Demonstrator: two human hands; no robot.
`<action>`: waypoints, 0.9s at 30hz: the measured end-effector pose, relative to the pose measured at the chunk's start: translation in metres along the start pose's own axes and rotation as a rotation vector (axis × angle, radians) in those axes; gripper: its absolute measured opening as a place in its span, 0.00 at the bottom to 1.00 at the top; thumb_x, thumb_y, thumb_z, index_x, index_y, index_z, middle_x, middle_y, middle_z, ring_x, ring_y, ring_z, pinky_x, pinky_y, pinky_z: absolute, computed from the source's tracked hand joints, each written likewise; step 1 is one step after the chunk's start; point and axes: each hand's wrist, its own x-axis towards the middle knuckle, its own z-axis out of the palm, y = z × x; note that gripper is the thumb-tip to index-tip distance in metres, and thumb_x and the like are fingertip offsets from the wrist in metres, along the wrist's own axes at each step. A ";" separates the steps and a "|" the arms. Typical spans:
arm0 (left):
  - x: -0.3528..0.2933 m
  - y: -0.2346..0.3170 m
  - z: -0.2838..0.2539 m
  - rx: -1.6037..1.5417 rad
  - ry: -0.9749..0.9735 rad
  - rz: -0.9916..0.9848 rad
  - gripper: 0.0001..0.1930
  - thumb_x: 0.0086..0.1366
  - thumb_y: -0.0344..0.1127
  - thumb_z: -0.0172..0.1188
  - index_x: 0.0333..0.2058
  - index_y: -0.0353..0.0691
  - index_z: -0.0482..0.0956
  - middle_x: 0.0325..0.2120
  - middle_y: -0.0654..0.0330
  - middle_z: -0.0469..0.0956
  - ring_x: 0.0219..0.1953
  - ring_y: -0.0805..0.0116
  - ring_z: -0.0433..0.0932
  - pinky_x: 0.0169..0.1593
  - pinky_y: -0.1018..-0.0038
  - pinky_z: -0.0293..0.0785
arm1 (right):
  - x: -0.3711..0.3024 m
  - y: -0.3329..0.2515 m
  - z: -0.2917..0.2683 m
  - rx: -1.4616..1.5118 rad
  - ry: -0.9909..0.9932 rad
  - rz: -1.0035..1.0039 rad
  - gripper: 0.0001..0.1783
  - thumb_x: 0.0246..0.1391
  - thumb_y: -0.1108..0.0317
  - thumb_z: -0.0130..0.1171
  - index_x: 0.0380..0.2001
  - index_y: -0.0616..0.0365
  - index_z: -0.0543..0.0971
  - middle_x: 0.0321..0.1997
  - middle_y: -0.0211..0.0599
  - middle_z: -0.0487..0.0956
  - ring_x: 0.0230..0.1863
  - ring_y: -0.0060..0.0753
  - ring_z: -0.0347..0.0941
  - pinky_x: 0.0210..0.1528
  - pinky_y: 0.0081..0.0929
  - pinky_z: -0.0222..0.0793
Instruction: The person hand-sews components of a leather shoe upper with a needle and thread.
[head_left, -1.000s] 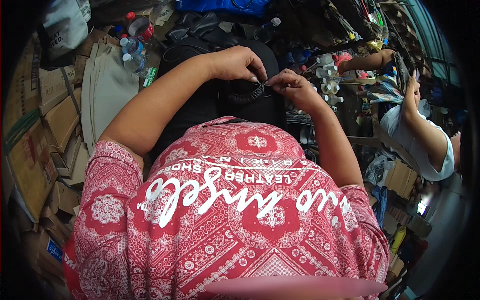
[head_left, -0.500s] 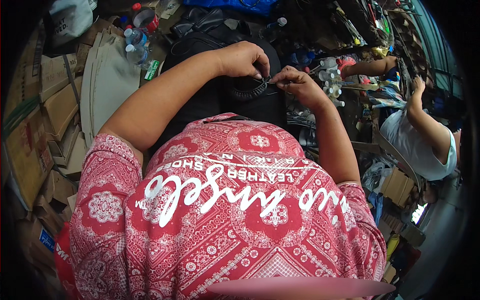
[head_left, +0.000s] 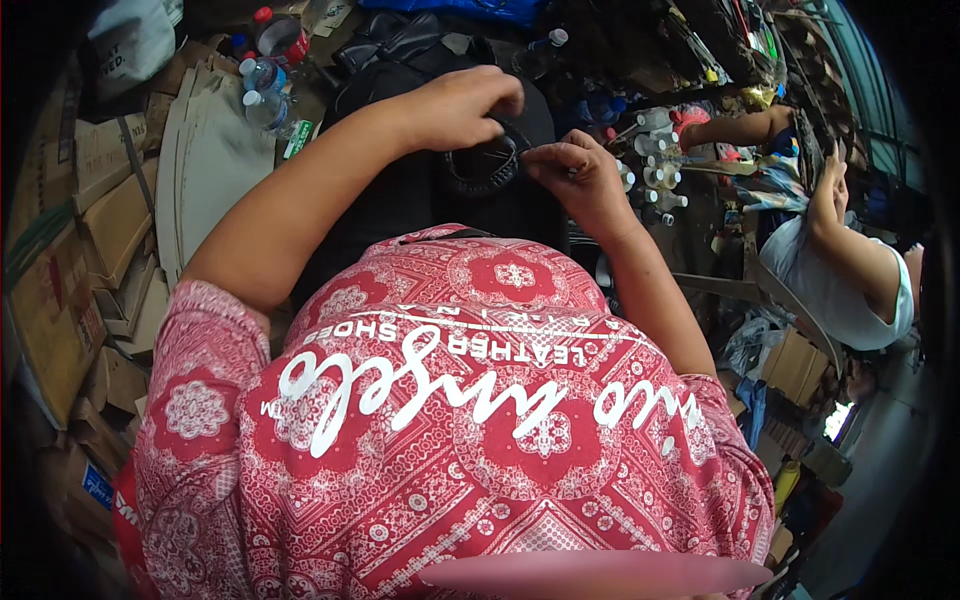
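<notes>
A black, curved piece with an open middle and a ridged rim [head_left: 488,184] rests over my dark-clad lap; its kind is not plain. My left hand [head_left: 455,110] comes over its far side with bent fingers, thumb and fingertips closed at its upper edge. Close by the piece's right edge, my right hand [head_left: 580,172] has thumb and forefinger pinched together. Whatever lies between those fingertips is too small and dark to make out.
Cardboard boxes [head_left: 115,235] and a pale board [head_left: 205,190] are stacked on the left. Plastic bottles [head_left: 265,108] stand at the far left; several small bottles [head_left: 655,165] cluster right of my right hand. Another person in a white shirt [head_left: 835,275] sits at the right.
Both hands have shifted slightly left. The black piece has tilted, so its round opening shows more. My left fingers have lifted a little away from my right fingertips.
</notes>
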 end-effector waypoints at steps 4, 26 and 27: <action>-0.027 -0.005 -0.014 0.076 0.094 0.052 0.12 0.54 0.20 0.50 0.38 0.37 0.76 0.37 0.54 0.70 0.36 0.61 0.74 0.41 0.70 0.71 | -0.007 -0.002 -0.003 -0.003 -0.033 0.024 0.11 0.45 0.75 0.62 0.35 0.52 0.82 0.26 0.34 0.69 0.27 0.29 0.69 0.31 0.25 0.66; -0.043 0.005 0.013 0.038 0.178 -0.124 0.11 0.49 0.28 0.64 0.32 0.51 0.84 0.21 0.65 0.64 0.30 0.67 0.65 0.38 0.72 0.63 | 0.012 0.039 -0.009 0.147 -0.245 0.032 0.14 0.51 0.76 0.56 0.39 0.46 0.82 0.27 0.28 0.70 0.36 0.27 0.67 0.42 0.22 0.65; -0.043 0.004 0.013 0.039 0.177 -0.124 0.11 0.49 0.28 0.64 0.32 0.51 0.84 0.21 0.65 0.64 0.30 0.67 0.65 0.38 0.72 0.63 | 0.013 0.038 -0.009 0.141 -0.255 0.028 0.14 0.51 0.76 0.56 0.39 0.46 0.83 0.28 0.28 0.71 0.37 0.27 0.67 0.43 0.23 0.65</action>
